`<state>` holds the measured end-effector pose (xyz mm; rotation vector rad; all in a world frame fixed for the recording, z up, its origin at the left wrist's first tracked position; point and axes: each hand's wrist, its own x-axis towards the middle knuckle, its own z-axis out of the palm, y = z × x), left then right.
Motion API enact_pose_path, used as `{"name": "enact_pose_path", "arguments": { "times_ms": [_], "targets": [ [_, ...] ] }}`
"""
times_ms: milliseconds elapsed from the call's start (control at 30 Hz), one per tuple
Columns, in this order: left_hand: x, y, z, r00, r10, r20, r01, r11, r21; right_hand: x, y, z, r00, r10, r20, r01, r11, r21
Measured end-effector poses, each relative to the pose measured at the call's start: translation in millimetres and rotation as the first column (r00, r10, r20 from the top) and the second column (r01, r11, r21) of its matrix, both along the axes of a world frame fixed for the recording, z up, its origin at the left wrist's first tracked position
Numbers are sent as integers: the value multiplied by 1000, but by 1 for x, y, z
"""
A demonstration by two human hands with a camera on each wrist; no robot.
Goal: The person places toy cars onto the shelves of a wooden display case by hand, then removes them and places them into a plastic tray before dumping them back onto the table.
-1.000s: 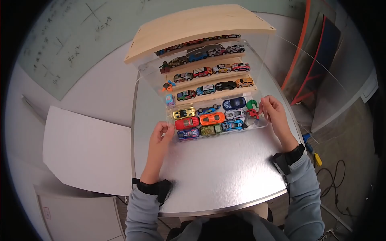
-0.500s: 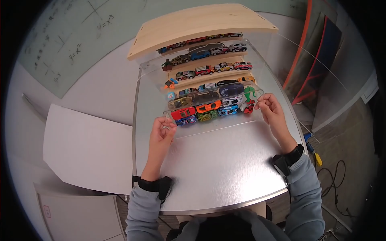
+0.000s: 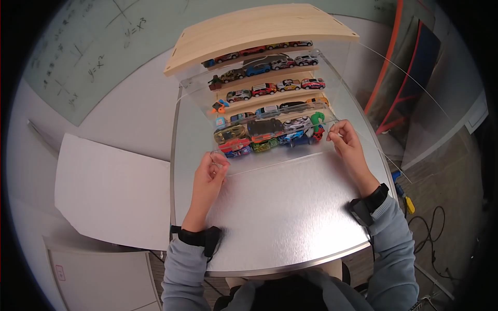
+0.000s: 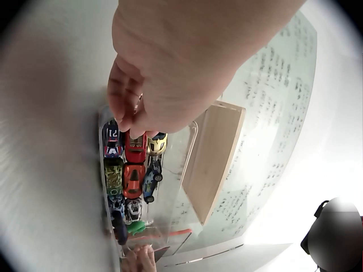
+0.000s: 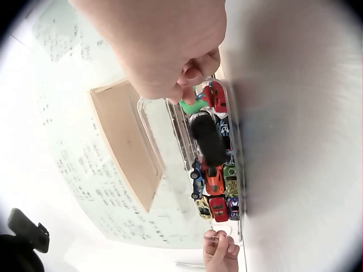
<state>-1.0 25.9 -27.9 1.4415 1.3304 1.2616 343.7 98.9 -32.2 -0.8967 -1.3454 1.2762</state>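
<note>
A clear plastic box (image 3: 280, 164) full of toy cars is held over the table, tilted. My left hand (image 3: 210, 168) pinches its left end and my right hand (image 3: 346, 140) pinches its right end. Inside, a red car (image 4: 136, 148), an orange car (image 5: 214, 182) and several others lie crowded along the near wall. One blurred dark car (image 5: 207, 139) lies over its neighbours in the right wrist view. A green toy figure (image 3: 317, 120) is at the right end, close to my right fingers. Glare on the plastic partly hides the contents.
Behind the box stands a wooden display shelf (image 3: 259, 37) with clear sides and rows of toy cars (image 3: 264, 89). The shiny metal table (image 3: 290, 217) ends just before the person. A white board (image 3: 111, 192) is at the left, a cable (image 3: 428, 238) at the right.
Both hands have tipped the box from nearly flat to a steep tilt. The cars have slid together, and some have tumbled over others. The grips at both ends stay the same.
</note>
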Motion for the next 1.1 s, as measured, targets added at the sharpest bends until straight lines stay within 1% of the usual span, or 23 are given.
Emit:
{"name": "enact_pose_path", "arguments": {
  "times_ms": [33, 167, 233, 333, 433, 467, 533, 567, 633, 667, 700, 733, 767, 800, 833, 867, 900, 933, 967, 1033, 1067, 1100],
  "targets": [
    [0, 0, 0, 1000, -8, -7, 8, 1000, -3, 0, -1, 1, 1000, 2, 6, -1, 999, -42],
    [1, -1, 0, 1000, 3, -13, -3, 1000, -12, 0, 0, -1, 1000, 12, 21, -11, 999, -48],
    [1, 0, -2, 998, 31, -57, -33, 999, -30, -1, -1, -2, 1000, 27, 13, -26, 997, -74],
    [2, -1, 0, 999, 23, -42, -25, 999, -30, -1, -2, -2, 999, 50, -20, -52, 992, -112],
    [3, -2, 3, 998, 16, -54, -19, 999, -42, 0, -2, -4, 999, 43, 9, -42, 991, -128],
    [2, -1, 0, 999, 12, -51, -14, 999, -42, 1, -1, -6, 999, 39, 12, -37, 991, -128],
    [-2, 0, -8, 1000, 6, 22, -6, 1000, -11, 1, 2, -10, 996, 79, 35, -74, 989, -131],
    [-3, 1, -11, 1000, 1, 25, -1, 1000, -10, 0, 2, -11, 996, 75, 38, -69, 989, -130],
    [-2, 1, -13, 997, 18, -71, -15, 999, 46, -5, 1, -11, 996, 79, 29, -79, 997, -8],
    [-2, 2, -13, 998, 16, -68, -12, 999, 46, -4, 4, -19, 991, 121, -49, -123, 992, -32],
    [-1, 2, -12, 993, 27, -111, -19, 997, 76, -1, 8, -25, 992, 120, -47, -121, 992, -32],
    [0, 2, -12, 987, 40, -153, -24, 994, 105, 1, 10, -26, 992, 104, 70, -110, 989, 96],
    [0, 1, -11, 988, 37, -151, -21, 994, 104, 4, 12, -28, 980, 71, 184, -112, 968, 223],
    [-1, 1, -9, 981, 38, -188, -17, 993, 116, 7, 12, -28, 980, 68, 186, -109, 969, 223],
    [0, 1, -6, 973, 41, -226, -13, 992, 126, 7, 10, -22, 972, 45, 232, -99, 968, 229],
    [1, 0, -3, 974, 39, -224, -11, 992, 126, 6, 8, -17, 961, 21, 277, -90, 968, 236],
    [2, -1, 1, 960, 52, -277, -9, 988, 156, 5, 7, -14, 960, 20, 279, -89, 968, 236],
    [3, -2, 3, 942, 67, -328, -6, 983, 186, 4, 5, -12, 981, 26, 192, -66, 976, 205],
    [3, -2, 3, 943, 67, -327, -5, 982, 187, 2, 3, -11, 994, 28, 104, -46, 984, 174],
    [2, -3, 4, 933, 100, -345, -4, 963, 268, 1, 1, -10, 995, 21, 94, -39, 980, 197],
    [2, -3, 4, 934, 99, -344, -3, 963, 270, 2, 1, -9, 996, 14, 83, -32, 975, 219],
    [2, -3, 5, 943, 119, -312, -14, 948, 319, 3, 1, -10, 996, 12, 84, -30, 975, 222]
  ]
}}
